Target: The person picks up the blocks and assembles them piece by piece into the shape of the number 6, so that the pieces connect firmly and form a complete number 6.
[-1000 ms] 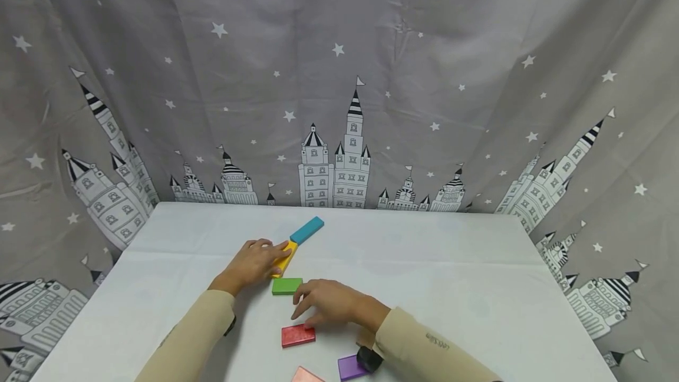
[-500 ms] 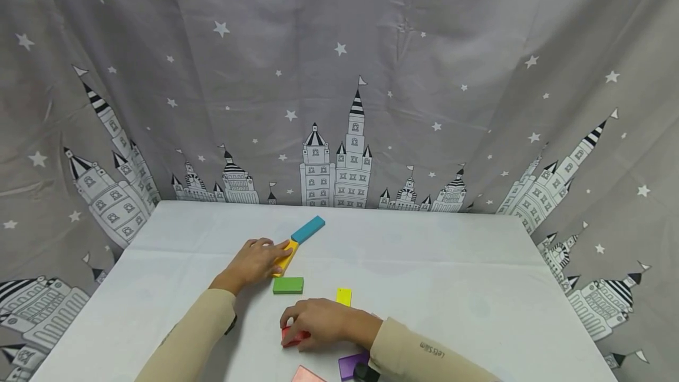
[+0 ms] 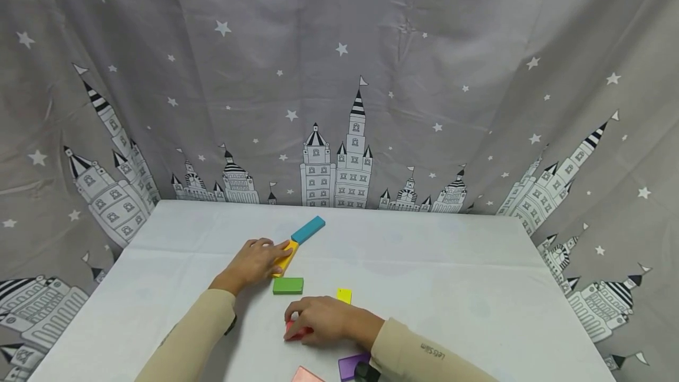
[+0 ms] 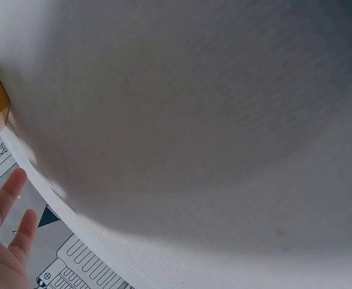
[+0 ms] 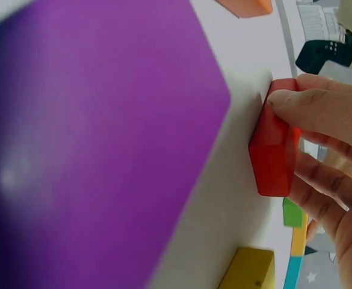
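My left hand [image 3: 254, 261] rests at the orange-yellow block [image 3: 286, 259], thumb and index finger on it and partly hiding it. Its spread other fingers [image 4: 10, 195] show in the left wrist view. A blue block [image 3: 308, 230] touches the far end of that block; a green block [image 3: 288, 286] lies at its near end. My right hand [image 3: 326, 320] pinches a red block [image 5: 276, 135], thumb on one face and fingers on the other. In the head view the red block is mostly covered by that hand.
Near the right forearm lie a purple block [image 3: 352, 365] and a bright yellow block [image 3: 344, 295]. A salmon-pink block [image 3: 306, 375] sits at the bottom edge of the head view. Behind the white table [image 3: 451, 264] hangs a grey curtain [image 3: 403, 75] printed with castles.
My right hand moves from beside the green block toward me, takes hold of the red block and shifts it slightly away, toward the green one. The left hand stays put.
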`<state>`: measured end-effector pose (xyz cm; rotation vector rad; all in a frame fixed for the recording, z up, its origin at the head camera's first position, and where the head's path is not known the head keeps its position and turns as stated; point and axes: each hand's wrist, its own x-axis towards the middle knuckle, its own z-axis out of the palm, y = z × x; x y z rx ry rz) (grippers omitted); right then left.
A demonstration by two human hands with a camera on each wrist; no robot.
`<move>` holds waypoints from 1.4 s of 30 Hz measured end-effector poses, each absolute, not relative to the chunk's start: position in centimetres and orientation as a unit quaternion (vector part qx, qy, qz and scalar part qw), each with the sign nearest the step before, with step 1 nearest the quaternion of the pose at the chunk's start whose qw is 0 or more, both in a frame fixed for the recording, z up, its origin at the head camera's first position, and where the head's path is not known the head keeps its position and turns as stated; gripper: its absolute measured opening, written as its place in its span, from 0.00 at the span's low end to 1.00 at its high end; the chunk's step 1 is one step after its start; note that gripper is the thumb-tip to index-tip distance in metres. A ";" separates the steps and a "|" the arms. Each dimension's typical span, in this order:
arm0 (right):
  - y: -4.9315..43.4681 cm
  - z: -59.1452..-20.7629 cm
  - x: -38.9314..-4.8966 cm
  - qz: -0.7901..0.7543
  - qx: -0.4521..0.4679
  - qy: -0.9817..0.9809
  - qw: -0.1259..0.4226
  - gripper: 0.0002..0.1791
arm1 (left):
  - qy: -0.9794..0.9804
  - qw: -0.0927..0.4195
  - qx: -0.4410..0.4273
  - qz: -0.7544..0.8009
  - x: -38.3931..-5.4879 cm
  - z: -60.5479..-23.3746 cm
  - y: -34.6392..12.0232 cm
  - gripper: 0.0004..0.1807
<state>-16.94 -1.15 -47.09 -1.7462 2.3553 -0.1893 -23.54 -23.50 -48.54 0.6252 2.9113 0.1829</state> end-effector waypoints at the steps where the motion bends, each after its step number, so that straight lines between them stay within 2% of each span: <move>1: -1.0 -47.1 -17.1 -0.069 -0.587 0.800 0.105 0.15 | 0.973 0.080 0.209 0.062 -23.5 -48.5 -23.5 0.30; 14: 0.4 -47.8 -18.9 -0.109 -0.520 0.838 0.126 0.15 | 0.972 0.083 0.208 0.073 -23.4 -48.5 -23.5 0.30; 33: 1.5 -48.1 -21.4 -0.150 -0.419 0.887 0.123 0.16 | 0.971 0.089 0.208 0.077 -23.5 -48.4 -23.6 0.31; 42: 1.0 -48.3 -21.8 -0.163 -0.398 0.895 0.118 0.16 | 0.972 0.089 0.208 0.070 -23.6 -48.6 -23.7 0.31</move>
